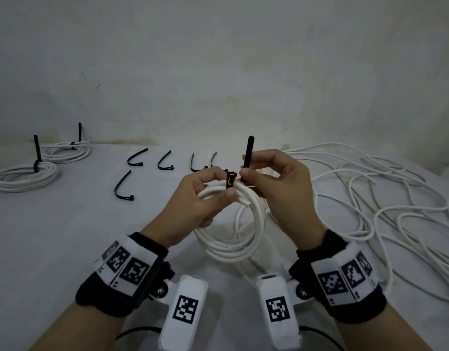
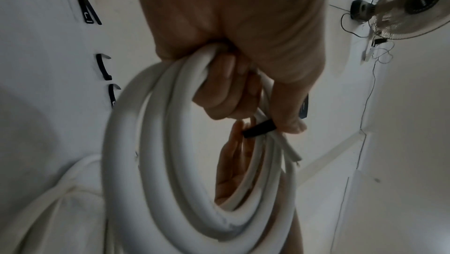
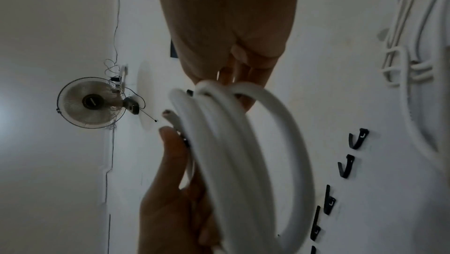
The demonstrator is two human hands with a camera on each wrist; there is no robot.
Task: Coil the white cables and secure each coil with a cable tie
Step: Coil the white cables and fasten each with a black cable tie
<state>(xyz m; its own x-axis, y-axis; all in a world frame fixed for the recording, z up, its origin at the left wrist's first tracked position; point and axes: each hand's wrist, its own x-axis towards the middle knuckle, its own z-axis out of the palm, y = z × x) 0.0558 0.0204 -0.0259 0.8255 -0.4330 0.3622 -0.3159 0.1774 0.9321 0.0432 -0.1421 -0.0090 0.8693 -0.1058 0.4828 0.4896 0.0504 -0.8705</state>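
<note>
Left hand (image 1: pixel 190 198) clenched round a white cable coil (image 1: pixel 231 224), held up above the surface (image 1: pixel 66 236), thumb pressing the strands beside the black cable tie (image 1: pixel 247 160). Right hand (image 1: pixel 281 188) pinching the tie's upright tail between fingers (image 1: pixel 246 172). Two tied coils (image 1: pixel 26 177) far left, spare ties (image 1: pixel 123 186) behind, loose cables (image 1: pixel 383 198) right.
</note>
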